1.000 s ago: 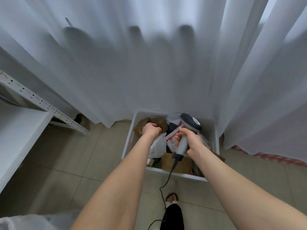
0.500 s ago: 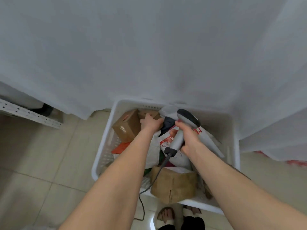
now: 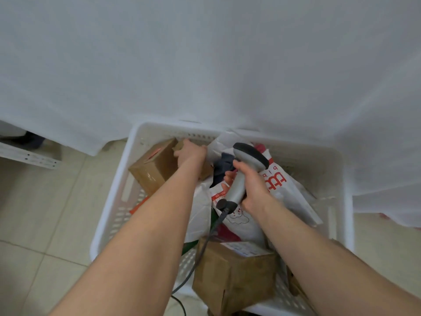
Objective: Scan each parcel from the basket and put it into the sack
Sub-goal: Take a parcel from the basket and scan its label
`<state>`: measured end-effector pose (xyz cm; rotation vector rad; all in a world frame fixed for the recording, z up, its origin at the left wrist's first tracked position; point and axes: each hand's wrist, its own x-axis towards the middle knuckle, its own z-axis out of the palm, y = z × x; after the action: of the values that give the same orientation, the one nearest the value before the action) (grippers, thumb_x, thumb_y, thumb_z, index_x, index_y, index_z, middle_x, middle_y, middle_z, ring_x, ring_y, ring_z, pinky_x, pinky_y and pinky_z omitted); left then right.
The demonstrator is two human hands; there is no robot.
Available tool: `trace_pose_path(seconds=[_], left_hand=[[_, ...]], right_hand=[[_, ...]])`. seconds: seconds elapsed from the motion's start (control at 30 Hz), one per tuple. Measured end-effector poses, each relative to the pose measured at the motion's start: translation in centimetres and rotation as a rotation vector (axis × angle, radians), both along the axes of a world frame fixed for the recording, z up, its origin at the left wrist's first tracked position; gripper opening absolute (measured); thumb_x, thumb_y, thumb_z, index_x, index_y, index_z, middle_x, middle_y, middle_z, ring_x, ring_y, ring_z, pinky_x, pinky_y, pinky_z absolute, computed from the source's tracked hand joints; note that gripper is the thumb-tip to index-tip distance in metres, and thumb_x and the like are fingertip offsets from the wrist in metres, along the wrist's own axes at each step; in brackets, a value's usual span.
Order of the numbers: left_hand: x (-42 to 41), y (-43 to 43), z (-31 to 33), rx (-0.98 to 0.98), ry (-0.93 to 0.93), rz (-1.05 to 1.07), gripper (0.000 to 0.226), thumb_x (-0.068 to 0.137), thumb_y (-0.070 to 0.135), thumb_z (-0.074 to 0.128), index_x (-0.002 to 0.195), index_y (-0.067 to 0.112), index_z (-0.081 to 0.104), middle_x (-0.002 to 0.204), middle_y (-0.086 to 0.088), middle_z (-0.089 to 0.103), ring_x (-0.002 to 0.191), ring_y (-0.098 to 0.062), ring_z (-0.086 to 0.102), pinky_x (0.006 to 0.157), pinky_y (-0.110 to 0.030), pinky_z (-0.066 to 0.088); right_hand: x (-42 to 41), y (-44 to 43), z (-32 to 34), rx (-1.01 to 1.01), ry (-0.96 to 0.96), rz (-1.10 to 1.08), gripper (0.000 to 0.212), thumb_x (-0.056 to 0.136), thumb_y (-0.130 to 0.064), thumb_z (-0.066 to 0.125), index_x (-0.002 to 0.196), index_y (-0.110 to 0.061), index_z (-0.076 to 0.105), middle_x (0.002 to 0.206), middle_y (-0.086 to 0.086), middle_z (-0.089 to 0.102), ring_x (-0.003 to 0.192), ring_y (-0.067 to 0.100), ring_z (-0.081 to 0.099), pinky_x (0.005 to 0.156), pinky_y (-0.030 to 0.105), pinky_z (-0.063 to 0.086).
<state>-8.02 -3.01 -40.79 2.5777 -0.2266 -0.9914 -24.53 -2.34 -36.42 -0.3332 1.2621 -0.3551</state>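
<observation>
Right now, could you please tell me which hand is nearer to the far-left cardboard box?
Left. The left hand grips the far-left cardboard box at its right edge; the right hand holds the scanner over bags further right.

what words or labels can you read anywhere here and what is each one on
"pip" seems to read in small red letters on the white mailer bag; its large red characters are unclear.
Too blurred: the label on the near cardboard box.
Too blurred: the red mark on the far cardboard box.
Too blurred: the red strip on the cartoon-printed bag.
</observation>
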Motion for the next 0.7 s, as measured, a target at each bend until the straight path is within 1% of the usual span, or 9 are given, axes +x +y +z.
trace_pose_path(seconds=[0.07,0.17,0.23,0.33,0.4,0.5,0.57,0.63,0.7], left_hand=[[0.4,1.6,1.5,-0.059,0.071,0.112,0.063,0.093,0.034,0.052,0.145,0.005,0.03,0.141,-0.019,0.043,0.125,-0.035,0.046,0.098,-0.039,0.041],[0.6,4.1,4.7,-0.238,0.304,0.321,0.05,0.082,0.023,0.06,0.127,0.002,0.054,0.12,-0.017,0.064,0.103,-0.033,0.064,0.093,-0.043,0.053],[0.5,5.6,7.6,-0.343,0.488,0.399,0.042,0.075,0.013,0.062,0.115,0.003,0.06,0.105,-0.018,0.07,0.091,-0.034,0.069,0.085,-0.048,0.056],[-0.2,7.3,13.2,-0.409,0.644,0.404,0.038,0.079,0.006,0.058,0.116,0.003,0.06,0.106,-0.017,0.07,0.097,-0.033,0.068,0.087,-0.045,0.055],[-0.5,8.2,17.0,-0.446,0.699,0.402,0.047,0.074,0.006,0.059,0.12,0.002,0.059,0.108,-0.017,0.07,0.1,-0.033,0.068,0.093,-0.048,0.053],[-0.6,9.3,22.4,-0.475,0.74,0.391,0.059,0.065,0.006,0.061,0.123,0.002,0.057,0.111,-0.017,0.069,0.103,-0.033,0.067,0.096,-0.05,0.05],[-0.9,9.9,26.8,-0.491,0.729,0.365,0.043,0.076,0.003,0.06,0.119,0.0,0.058,0.106,-0.016,0.07,0.097,-0.031,0.068,0.089,-0.047,0.054],[-1.4,10.4,30.8,-0.484,0.712,0.301,0.024,0.087,0.002,0.054,0.111,0.003,0.058,0.096,-0.014,0.069,0.086,-0.027,0.067,0.076,-0.043,0.056],[-2.0,11.0,33.8,-0.461,0.733,0.227,0.019,0.09,0.004,0.052,0.108,0.005,0.058,0.096,-0.013,0.069,0.087,-0.025,0.065,0.074,-0.042,0.054]], right_hand=[[0.1,0.6,1.4,0.008,0.008,0.011,0.014,0.087,-0.02,0.071,0.091,-0.007,0.065,0.071,0.006,0.067,0.067,0.018,0.064,0.061,0.032,0.054],[0.1,2.1,4.8,0.053,0.015,0.012,0.013,0.087,-0.018,0.07,0.087,-0.006,0.064,0.07,0.008,0.066,0.061,0.017,0.062,0.058,0.029,0.054],[0.1,3.2,7.6,0.076,0.036,0.012,0.015,0.087,-0.019,0.071,0.091,-0.005,0.065,0.067,0.007,0.067,0.06,0.017,0.062,0.054,0.027,0.054],[0.0,4.6,12.1,0.075,0.061,0.006,0.017,0.086,-0.022,0.072,0.094,-0.008,0.066,0.067,0.005,0.068,0.065,0.017,0.064,0.057,0.029,0.054],[0.0,5.2,15.7,0.067,0.061,-0.012,0.02,0.084,-0.024,0.073,0.094,-0.008,0.067,0.073,0.006,0.068,0.068,0.019,0.065,0.059,0.031,0.054],[0.2,5.3,21.5,0.025,0.065,-0.037,0.022,0.085,-0.024,0.073,0.096,-0.007,0.065,0.083,0.008,0.068,0.073,0.019,0.065,0.055,0.03,0.054],[0.0,5.3,25.3,-0.015,0.049,-0.058,0.019,0.087,-0.021,0.071,0.098,-0.009,0.063,0.083,0.008,0.068,0.07,0.018,0.066,0.052,0.028,0.053],[-0.3,5.5,28.7,-0.052,0.043,-0.081,0.026,0.086,-0.018,0.072,0.107,-0.008,0.063,0.085,0.009,0.07,0.068,0.019,0.068,0.047,0.026,0.053],[-0.9,5.9,31.7,-0.077,0.036,-0.098,0.036,0.085,-0.015,0.073,0.117,-0.008,0.058,0.091,0.011,0.071,0.074,0.022,0.07,0.045,0.026,0.053]])
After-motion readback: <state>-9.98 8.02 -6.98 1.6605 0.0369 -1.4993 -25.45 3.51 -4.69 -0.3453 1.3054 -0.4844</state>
